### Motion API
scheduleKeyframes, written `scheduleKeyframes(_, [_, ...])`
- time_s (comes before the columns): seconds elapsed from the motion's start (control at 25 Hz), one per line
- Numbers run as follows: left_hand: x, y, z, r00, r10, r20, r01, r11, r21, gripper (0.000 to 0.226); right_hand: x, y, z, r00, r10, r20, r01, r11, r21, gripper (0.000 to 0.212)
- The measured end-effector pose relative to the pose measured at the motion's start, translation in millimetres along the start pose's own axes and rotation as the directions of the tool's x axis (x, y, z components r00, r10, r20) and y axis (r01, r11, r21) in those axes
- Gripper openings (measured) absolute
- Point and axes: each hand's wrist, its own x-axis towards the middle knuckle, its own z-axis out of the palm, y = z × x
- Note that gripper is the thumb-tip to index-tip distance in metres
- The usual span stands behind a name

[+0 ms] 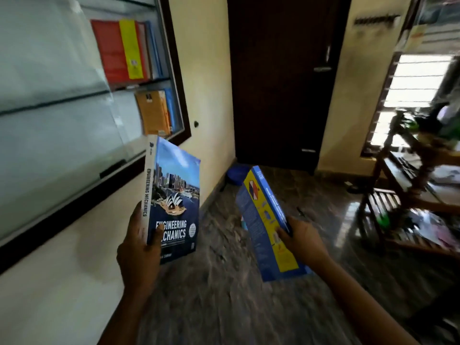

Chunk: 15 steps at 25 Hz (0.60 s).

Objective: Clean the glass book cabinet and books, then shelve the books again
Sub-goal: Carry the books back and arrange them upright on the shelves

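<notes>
Upright, left hand (139,247) gripping "Engineering Mechanics" book (174,195), right hand (302,241) holding blue-yellow book (266,220)

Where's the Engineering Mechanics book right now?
Head view, left of centre: the Engineering Mechanics book is held upright in the left hand, just below the lower right corner of the glass cabinet, with the blue-and-yellow book in the right hand to its right.

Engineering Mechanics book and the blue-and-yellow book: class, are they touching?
Apart. The head view shows bare floor between the Engineering Mechanics book and the blue-and-yellow book.
</notes>
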Motion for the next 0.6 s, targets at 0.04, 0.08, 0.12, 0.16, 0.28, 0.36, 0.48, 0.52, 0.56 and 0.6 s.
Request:
scheduleKeyframes(0.04, [24,9,18,0.998,-0.019,-0.055,0.018,0.999,-0.028,0.065,40,-3,-4,0.999,-0.039,-0.017,0.040,0.999,0.018,0.021])
scheduleKeyframes(0.08, [49,18,36,0.994,-0.036,-0.107,0.030,0.998,-0.057,0.063,81,-9,-9,0.996,-0.086,-0.036,0.087,0.996,0.028,0.022])
scheduleKeyframes(0.12, [73,25,52,0.987,-0.052,-0.152,0.040,0.996,-0.083,0.063,120,-16,-15,0.989,-0.134,-0.055,0.136,0.990,0.034,0.025])
scheduleKeyframes(0.16, [97,30,65,0.980,-0.062,-0.191,0.043,0.994,-0.099,0.063,156,-24,-18,0.981,-0.179,-0.069,0.183,0.982,0.047,0.028])
scheduleKeyframes(0.28, [162,43,91,0.959,-0.048,-0.280,0.009,0.990,-0.139,0.062,244,-50,-26,0.951,-0.287,-0.117,0.304,0.939,0.160,0.035])
scheduleKeyframes(0.36, [206,54,109,0.929,-0.032,-0.370,-0.017,0.992,-0.128,0.062,302,-69,-26,0.923,-0.348,-0.162,0.380,0.885,0.269,0.037])
scheduleKeyframes(0.48, [279,66,131,0.886,0.021,-0.463,-0.091,0.988,-0.128,0.061,391,-107,-23,0.879,-0.437,-0.193,0.477,0.799,0.366,0.037])
scheduleKeyframes(0.52, [304,68,138,0.871,0.037,-0.490,-0.114,0.985,-0.128,0.061,420,-121,-22,0.863,-0.458,-0.214,0.505,0.772,0.387,0.036])
scheduleKeyframes(0.56, [327,70,142,0.860,0.044,-0.508,-0.124,0.984,-0.125,0.061,447,-135,-22,0.850,-0.471,-0.236,0.526,0.751,0.399,0.036])
scheduleKeyframes(0.6, [348,74,147,0.849,0.047,-0.527,-0.134,0.983,-0.128,0.060,472,-149,-24,0.842,-0.476,-0.255,0.540,0.735,0.411,0.036])
